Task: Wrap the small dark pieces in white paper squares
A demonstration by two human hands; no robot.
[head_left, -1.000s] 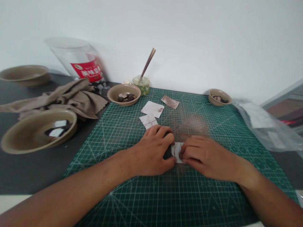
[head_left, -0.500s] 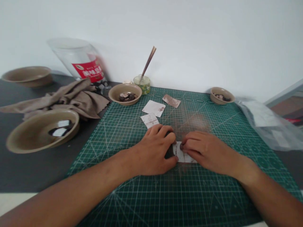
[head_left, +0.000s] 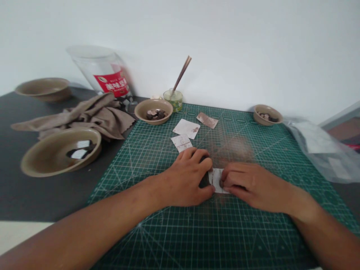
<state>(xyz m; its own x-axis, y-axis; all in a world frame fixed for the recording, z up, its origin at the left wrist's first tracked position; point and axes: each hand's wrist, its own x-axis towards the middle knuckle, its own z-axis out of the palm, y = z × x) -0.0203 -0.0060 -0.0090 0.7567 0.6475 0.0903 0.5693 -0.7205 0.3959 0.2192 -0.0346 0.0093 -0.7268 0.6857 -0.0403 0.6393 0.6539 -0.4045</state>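
Note:
My left hand [head_left: 187, 178] is closed round a dark block [head_left: 205, 180], most of which its fingers hide. It presses down at the left end of a small white paper piece [head_left: 216, 180] with brown marks. On the same paper, my right hand [head_left: 247, 183] has its fingers pinched on a small brown lump [head_left: 221, 183], only partly visible. Both hands rest low over the green cutting mat [head_left: 197, 232]. Just beyond my left hand lie a stained paper square [head_left: 181, 141], a larger white paper [head_left: 186, 128] and a brown-coated piece [head_left: 207, 120].
Small bowls of dark and pale bits stand at the mat's back left [head_left: 140, 110] and back right [head_left: 260, 117]. Chopsticks [head_left: 181, 75] lean in a green glass [head_left: 176, 103]. A cloth [head_left: 92, 116], a large bowl [head_left: 39, 161] and a jar [head_left: 111, 80] are leftward; a plastic bag [head_left: 317, 150] rightward.
The whole view has shifted slightly, so the things at the left sit further right. My right hand has slid a little along the paper; my left hand keeps its hold on the block.

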